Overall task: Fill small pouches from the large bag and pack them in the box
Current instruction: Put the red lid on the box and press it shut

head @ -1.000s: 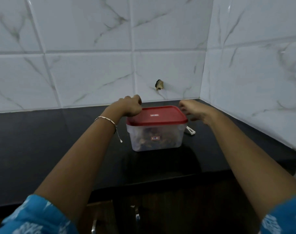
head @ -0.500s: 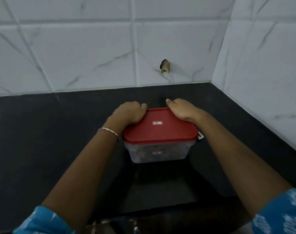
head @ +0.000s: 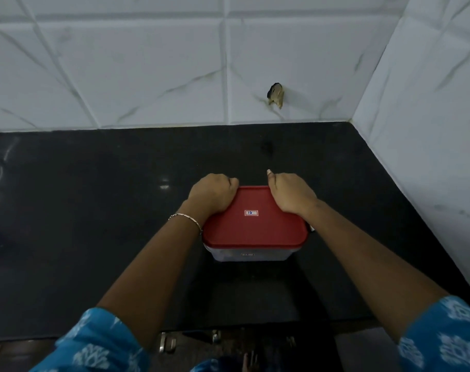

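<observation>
The left grip and right grip curled over the far corners of the red plastic lid on the clear rectangular box, standing mid black glossy tabletop, probably to open it.

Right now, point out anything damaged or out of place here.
A ragged brown-edged hole breaks the white marble-patterned wall tile behind the red-lidded clear plastic box; nothing else stands out.
</observation>
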A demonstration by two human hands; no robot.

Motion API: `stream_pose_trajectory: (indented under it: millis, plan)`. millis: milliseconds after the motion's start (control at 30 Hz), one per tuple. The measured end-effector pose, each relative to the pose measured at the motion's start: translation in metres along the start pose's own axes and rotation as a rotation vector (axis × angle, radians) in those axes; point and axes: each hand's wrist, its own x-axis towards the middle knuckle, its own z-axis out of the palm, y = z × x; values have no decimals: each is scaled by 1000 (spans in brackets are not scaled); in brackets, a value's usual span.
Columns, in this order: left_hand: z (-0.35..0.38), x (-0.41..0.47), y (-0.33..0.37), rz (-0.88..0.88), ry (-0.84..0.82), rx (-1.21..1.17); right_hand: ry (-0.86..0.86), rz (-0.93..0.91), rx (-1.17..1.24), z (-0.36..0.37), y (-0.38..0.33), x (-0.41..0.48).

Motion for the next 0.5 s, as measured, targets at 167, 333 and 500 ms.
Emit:
stream_pose_trajectory:
  millis: [167, 333, 500]
  plan:
    - [0, -4, 21, -30, 175, 272, 120, -96, -236, -5, -13, -5]
    - [3, 7, 31, 61, 95, 176, 67, -168, -301, 0, -19, 8]
    - [2, 13, 26, 67, 3, 135, 12, -157, -253, 2, -14, 13]
